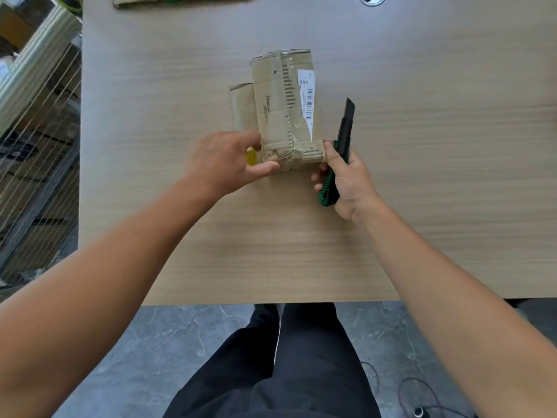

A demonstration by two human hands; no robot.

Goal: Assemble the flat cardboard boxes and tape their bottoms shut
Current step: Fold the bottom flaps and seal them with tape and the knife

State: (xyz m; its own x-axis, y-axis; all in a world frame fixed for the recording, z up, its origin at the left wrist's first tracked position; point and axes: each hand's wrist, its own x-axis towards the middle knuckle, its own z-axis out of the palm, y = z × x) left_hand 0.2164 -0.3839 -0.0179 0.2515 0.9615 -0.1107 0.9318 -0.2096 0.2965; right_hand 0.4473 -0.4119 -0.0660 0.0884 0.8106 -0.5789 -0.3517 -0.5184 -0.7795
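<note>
I am holding the flat cardboard box [283, 110] by its near end, around the middle of the table [422, 191], its long side running away from me toward the far edge. My left grip [226, 164] is pinching the box's near-left corner, thumb along the near edge and fingers curled over the left side. My right grip [346, 182] is wrapped round a green-and-black utility knife [345, 128], tip pointing away from me, while its thumb is touching the near-right corner of the box. I cannot tell whether the blade is out.

As I judge it, I am about to open this box up from flat. To do that well I should be pushing the two side folds toward each other so the walls are squaring up, and minding the knife so its tip is staying clear of my left fingers; putting it down first would be safer. The old tape strip [289, 86] and torn corrugation along the near flap are looking ragged, so I am expecting to press those flaps flush before fresh tape goes on.

The box is lying collapsed, so nothing is showing inside it. A white barcode label [307, 98] is sticking to its right side. Something yellow [250, 155] is peeking from under my left grip; I cannot say what it is. More folded cardboard [135, 1] is lying at the far edge.
</note>
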